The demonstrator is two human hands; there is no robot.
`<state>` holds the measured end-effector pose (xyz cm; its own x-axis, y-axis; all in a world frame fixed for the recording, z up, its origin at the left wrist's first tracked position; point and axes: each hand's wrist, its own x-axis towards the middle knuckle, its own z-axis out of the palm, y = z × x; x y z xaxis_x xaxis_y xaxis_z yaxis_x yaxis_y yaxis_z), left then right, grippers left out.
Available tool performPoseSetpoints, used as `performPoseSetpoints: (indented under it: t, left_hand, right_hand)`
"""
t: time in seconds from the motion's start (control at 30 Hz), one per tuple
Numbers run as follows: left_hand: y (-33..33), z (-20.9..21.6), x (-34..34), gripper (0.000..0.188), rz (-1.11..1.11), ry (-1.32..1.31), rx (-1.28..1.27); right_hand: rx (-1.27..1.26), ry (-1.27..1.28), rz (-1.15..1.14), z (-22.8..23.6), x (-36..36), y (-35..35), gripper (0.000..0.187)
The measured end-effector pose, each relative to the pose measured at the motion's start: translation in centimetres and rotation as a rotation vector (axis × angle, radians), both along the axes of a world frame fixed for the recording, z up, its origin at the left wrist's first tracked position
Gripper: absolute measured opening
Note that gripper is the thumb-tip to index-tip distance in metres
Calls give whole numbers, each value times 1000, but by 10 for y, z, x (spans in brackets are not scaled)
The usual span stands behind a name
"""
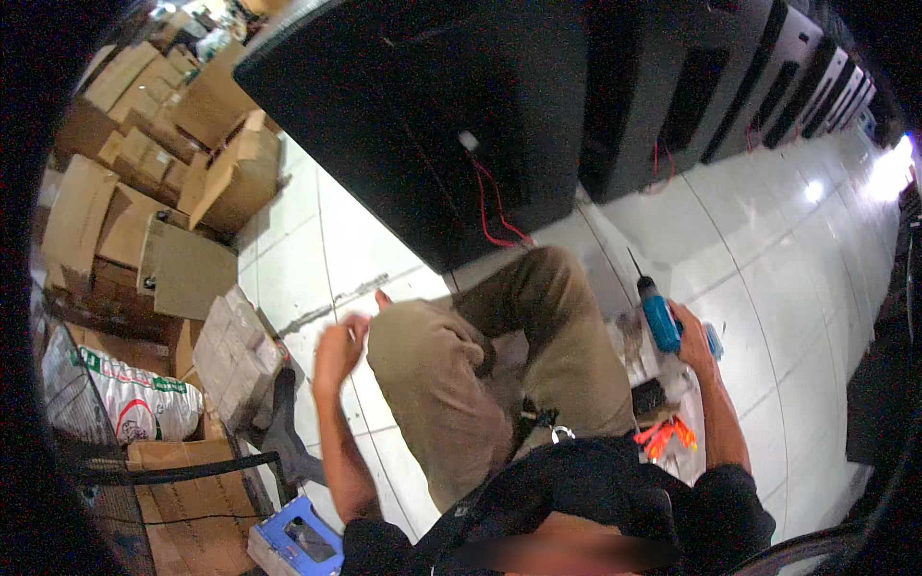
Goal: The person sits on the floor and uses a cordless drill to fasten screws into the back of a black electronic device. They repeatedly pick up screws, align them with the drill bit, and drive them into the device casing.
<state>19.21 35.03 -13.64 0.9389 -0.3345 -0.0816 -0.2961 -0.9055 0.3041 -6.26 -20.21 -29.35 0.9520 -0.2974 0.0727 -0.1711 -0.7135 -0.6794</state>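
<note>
My right hand (693, 338) is closed round the grip of a teal and black cordless drill (660, 322), held above the tiles to the right of my knee. Its long thin bit (634, 261) points forward, away from me. Beside my other knee, my left hand (338, 353) has its fingers curled together. Whether anything lies in them cannot be made out. In front of me stands a large black cabinet (403, 125); red wires (492, 213) with a pale connector (468, 140) hang at its lower part.
Orange-handled tools (666, 438) lie by my right thigh. Cardboard boxes (235, 178) pile up at the left, with a white printed sack (144, 403) below them and a blue box (300, 540) near my left elbow. More black cabinets (759, 86) line up toward the far right on white tiles (749, 259).
</note>
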Motion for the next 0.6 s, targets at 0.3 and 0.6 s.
performPoseSetpoints:
  t: [0.3,0.6]
  left_hand:
    - [-260,304,136,32,-439,-918,-229]
    - [-394,339,369,48,-551,-378,337]
  right_hand:
    - [633,-132,-260,73,14,30,65]
    - [597,-260,-23,113,40,111,66]
